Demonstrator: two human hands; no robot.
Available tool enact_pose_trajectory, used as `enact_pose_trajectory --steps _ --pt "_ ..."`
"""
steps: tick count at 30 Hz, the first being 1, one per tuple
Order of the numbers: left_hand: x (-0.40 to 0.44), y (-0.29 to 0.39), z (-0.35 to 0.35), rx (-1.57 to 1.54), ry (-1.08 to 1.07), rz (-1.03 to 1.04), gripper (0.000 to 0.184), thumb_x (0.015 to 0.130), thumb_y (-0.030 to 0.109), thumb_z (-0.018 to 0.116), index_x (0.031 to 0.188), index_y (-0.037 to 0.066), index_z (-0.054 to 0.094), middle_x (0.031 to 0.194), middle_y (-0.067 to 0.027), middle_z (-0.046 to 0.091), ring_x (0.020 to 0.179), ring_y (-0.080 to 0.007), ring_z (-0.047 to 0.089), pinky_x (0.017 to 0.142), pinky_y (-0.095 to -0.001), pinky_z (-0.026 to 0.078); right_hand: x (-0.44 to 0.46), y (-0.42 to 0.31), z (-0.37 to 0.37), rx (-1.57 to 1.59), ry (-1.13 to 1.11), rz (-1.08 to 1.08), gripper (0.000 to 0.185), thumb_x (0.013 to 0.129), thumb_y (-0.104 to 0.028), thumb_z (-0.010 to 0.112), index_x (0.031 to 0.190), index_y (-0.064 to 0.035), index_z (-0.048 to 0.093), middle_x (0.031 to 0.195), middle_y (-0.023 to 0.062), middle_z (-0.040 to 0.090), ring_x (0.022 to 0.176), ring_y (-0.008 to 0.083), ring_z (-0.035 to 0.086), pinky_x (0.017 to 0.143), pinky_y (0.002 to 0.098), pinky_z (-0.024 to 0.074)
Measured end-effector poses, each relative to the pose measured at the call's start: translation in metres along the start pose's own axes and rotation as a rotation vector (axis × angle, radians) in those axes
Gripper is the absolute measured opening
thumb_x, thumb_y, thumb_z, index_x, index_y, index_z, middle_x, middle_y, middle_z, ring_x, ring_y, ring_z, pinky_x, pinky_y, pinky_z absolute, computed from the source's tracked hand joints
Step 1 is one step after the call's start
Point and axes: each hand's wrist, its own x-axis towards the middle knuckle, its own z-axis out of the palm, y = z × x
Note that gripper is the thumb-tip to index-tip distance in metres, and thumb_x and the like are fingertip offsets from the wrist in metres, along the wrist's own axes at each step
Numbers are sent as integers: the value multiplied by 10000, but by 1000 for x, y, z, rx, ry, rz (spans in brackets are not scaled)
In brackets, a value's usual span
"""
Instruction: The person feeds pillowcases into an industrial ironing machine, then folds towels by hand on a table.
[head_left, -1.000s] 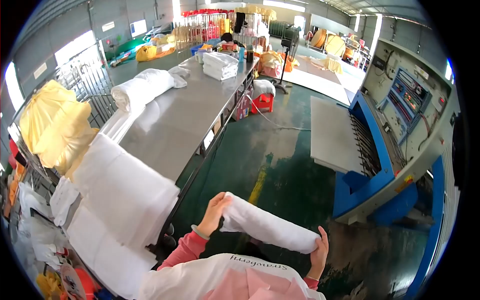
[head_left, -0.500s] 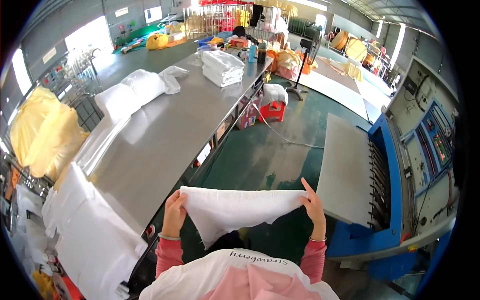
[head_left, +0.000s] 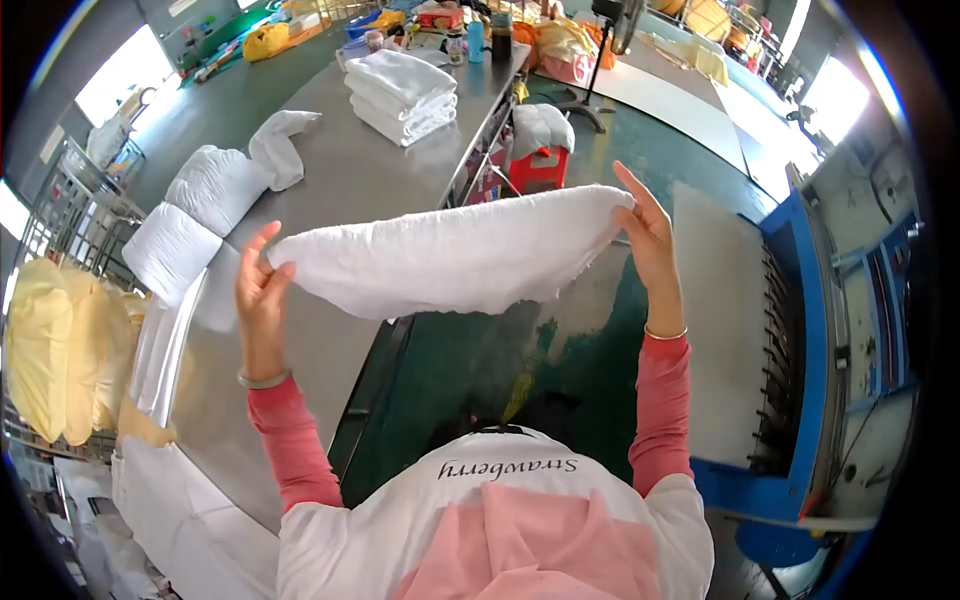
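Observation:
A white cloth (head_left: 450, 255), like a towel, is stretched in the air between my two hands, its lower edge hanging loose. My left hand (head_left: 262, 285) pinches its left corner between thumb and fingers. At the opposite corner my right hand (head_left: 650, 235) grips the cloth, index finger pointing up. The cloth hangs over the edge of the metal table (head_left: 325, 230) and the green floor. Beyond it on the table stands a folded stack of white cloths (head_left: 402, 95).
White bundles (head_left: 200, 190) and white sheets (head_left: 190, 510) lie along the table's left side. Yellow sacks (head_left: 65, 350) stand farther left. A red stool (head_left: 540, 170) is ahead. On my right is a blue machine (head_left: 800, 350) with a grey plate (head_left: 715, 330).
Both hands have risen and moved forward and farther apart, lifting the white cloth higher and spreading it wider. My view has tilted down.

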Motion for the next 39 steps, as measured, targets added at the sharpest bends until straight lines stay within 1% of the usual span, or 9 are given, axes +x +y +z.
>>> enact_pose_trajectory --steps 5,11,15,16,21,24,29,34,39 --pt "68 -18 4 313 113 66 274 850 -14 595 1123 -5 571 880 -44 650 781 -72 570 701 -189 426 108 50 -9 -9 -157 -35 551 816 100 538 1354 3 462 1306 81 545 1026 104 571 902 229 431" --pt "99 -50 34 836 392 61 141 808 -54 600 935 5 594 694 0 581 630 -52 519 635 -201 421 209 98 -21 140 -270 19 594 765 150 543 1339 17 468 1221 90 593 1014 133 594 863 261 471" --pt "95 -25 40 710 415 120 158 761 -39 617 811 21 479 755 21 520 665 -55 420 614 -200 362 283 115 -18 696 -536 -194 593 775 31 652 1331 42 446 1013 158 657 911 224 641 801 299 497" --pt "103 -22 43 689 394 111 177 757 -30 618 793 30 455 754 24 486 671 -56 397 608 -201 344 300 117 -8 732 -518 -151 592 778 -21 690 1317 40 454 966 169 660 874 251 642 771 300 495" --pt "170 -79 14 595 419 -40 225 747 3 610 749 67 395 755 29 344 705 -66 343 607 -209 298 386 176 96 484 -534 205 534 739 121 457 1263 28 505 895 54 650 803 94 604 731 201 446" --pt "199 -129 -43 708 432 -217 214 732 -31 586 784 75 407 800 16 386 759 -83 387 669 -207 344 425 247 167 627 -577 296 500 739 135 457 1221 22 531 807 30 631 743 86 577 703 201 435" --pt "221 -108 -80 763 622 73 242 721 -86 541 822 89 408 821 28 420 784 -55 401 717 -178 352 480 249 235 690 -681 237 483 751 140 450 1205 6 544 821 29 638 760 77 572 711 195 427" --pt "196 -93 -49 591 642 -244 210 765 -73 541 880 82 460 916 -31 630 802 -72 542 715 -201 414 498 268 269 516 -798 164 480 742 139 436 1178 -8 571 857 17 646 777 55 563 689 201 428" --pt "134 -190 -20 658 548 -492 105 783 -28 605 781 50 535 847 -61 676 869 -165 642 778 -286 480 464 360 257 186 -1007 301 449 720 116 459 1120 -15 613 821 -42 593 728 14 493 638 170 383"
